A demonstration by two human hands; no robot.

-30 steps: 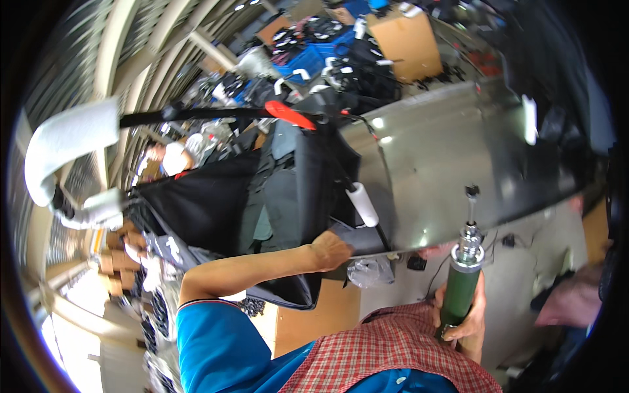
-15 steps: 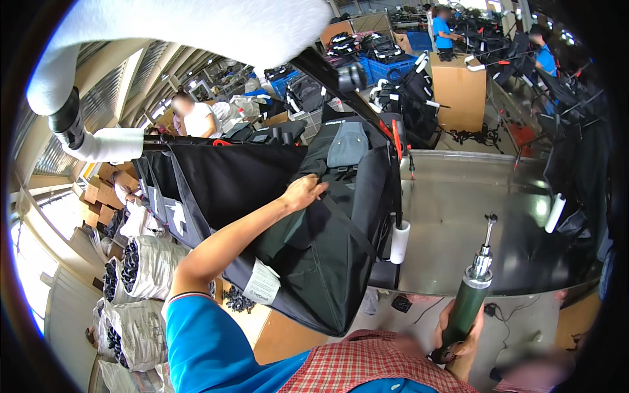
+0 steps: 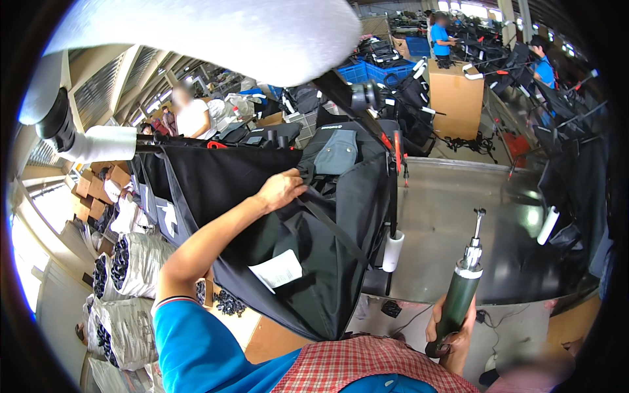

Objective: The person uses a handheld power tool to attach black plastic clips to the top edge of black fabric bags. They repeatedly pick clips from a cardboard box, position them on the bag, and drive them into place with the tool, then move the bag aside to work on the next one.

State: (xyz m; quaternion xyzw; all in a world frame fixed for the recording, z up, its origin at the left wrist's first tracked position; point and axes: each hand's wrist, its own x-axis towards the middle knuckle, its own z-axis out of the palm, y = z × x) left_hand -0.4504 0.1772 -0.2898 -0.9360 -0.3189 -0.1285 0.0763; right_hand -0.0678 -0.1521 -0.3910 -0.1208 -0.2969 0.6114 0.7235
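Observation:
In front of me stands a stroller with a black fabric seat [image 3: 321, 281]. My left hand [image 3: 283, 188] is closed on a black strap [image 3: 335, 226] that runs slantwise down across the seat. Just beyond that hand is a grey padded piece [image 3: 336, 152] on the seat. A white label [image 3: 278, 268] lies on the fabric below my left forearm. At the lower right my right hand [image 3: 452, 327] is wrapped round a green power screwdriver [image 3: 458, 295], its silver bit pointing up and away from me. The bit touches nothing.
A shiny metal table [image 3: 439, 242] lies to the right of the stroller. White-wrapped frame tubes [image 3: 196, 36] arch overhead at the upper left. Sacks of black parts [image 3: 131, 327] stand at the left. Beyond are a cardboard box [image 3: 455, 98], blue crates [image 3: 386, 72] and several people.
My left hand has moved slightly left with the strap, and the fabric and label have shifted. The screwdriver sits a little farther left and stays in my right hand.

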